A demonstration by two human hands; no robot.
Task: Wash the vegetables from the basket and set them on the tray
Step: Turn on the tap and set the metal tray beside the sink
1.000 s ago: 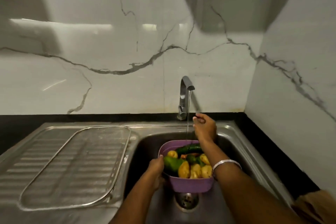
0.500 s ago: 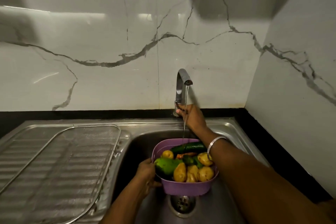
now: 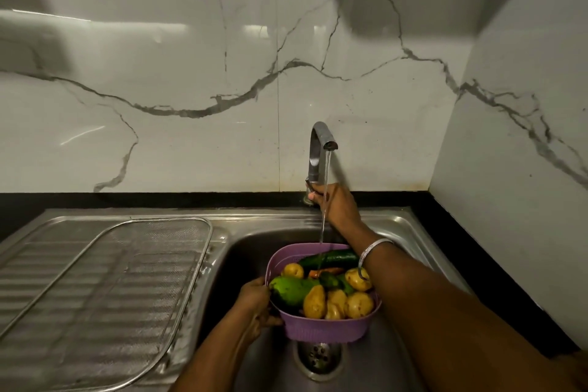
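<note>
A marble-veined wall fills 12 o'clock; a black counter strip runs below it; a drain sits at 6 o'clock.
</note>
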